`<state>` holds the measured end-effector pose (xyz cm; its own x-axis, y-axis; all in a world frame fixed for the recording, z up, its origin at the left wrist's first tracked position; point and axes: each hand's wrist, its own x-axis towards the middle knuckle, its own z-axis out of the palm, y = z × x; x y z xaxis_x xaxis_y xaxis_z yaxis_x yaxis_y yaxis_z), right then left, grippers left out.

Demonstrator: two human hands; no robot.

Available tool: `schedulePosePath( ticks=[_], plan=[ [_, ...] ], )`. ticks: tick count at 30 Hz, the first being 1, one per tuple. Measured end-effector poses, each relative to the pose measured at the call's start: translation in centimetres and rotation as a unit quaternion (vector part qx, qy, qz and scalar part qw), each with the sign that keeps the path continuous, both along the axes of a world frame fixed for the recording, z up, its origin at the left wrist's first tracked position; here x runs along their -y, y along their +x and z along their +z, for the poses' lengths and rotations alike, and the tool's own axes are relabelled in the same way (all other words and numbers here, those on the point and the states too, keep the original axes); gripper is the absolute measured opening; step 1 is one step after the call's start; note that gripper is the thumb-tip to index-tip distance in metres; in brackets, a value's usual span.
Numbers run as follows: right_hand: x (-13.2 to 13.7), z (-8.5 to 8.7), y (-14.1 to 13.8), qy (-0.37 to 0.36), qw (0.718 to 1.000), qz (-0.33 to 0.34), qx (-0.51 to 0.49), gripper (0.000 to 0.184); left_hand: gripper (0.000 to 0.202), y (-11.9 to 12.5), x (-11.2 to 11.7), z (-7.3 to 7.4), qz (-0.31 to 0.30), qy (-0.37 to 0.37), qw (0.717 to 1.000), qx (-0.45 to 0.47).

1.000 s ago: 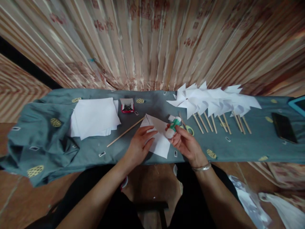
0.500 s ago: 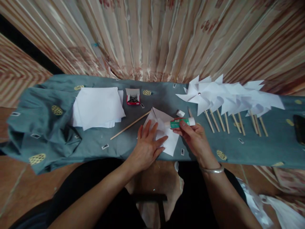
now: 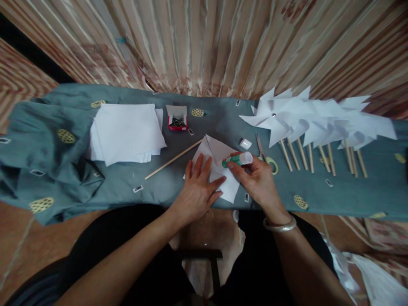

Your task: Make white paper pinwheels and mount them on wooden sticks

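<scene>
My left hand (image 3: 199, 189) lies flat with fingers spread on a white cut paper square (image 3: 216, 159) at the near edge of the cloth-covered table. My right hand (image 3: 258, 178) grips a green and white glue stick (image 3: 237, 160), tilted with its tip down on the paper's middle. The glue cap (image 3: 245, 143) lies just beyond the hand. A wooden stick (image 3: 174, 159) lies slanted to the left of the paper.
A stack of white paper (image 3: 126, 131) sits at the left, a small red box of pins (image 3: 177, 121) behind the work. Scissors (image 3: 266, 155) and a row of finished white pinwheels (image 3: 312, 121) on sticks fill the right. A striped curtain (image 3: 204, 42) hangs behind the table.
The glue stick turned from being held up near my hands to pointing down onto the paper. My left hand flattened on the sheet. The view drifted a little.
</scene>
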<state>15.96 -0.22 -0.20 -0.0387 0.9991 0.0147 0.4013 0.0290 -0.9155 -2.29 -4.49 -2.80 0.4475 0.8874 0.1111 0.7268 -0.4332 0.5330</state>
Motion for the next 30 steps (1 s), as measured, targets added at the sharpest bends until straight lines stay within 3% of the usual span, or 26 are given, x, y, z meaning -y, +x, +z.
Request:
schedulePosePath(
  ticks=[8,19,30],
  plan=[
    [0.0,0.0,-0.3,0.006,1.000,0.015,0.000,0.023,0.038,0.1,0.0,0.0,-0.001,-0.009,1.000,-0.006],
    [0.0,1.1,-0.6,0.061,0.986,0.059,0.142,0.023,0.041,0.1,0.0,-0.1,-0.004,-0.003,1.000,-0.019],
    [-0.1,1.2,-0.4,0.048,0.986,0.059,0.147,0.023,0.039,0.2,0.0,0.5,-0.005,0.011,0.998,-0.058]
  ],
)
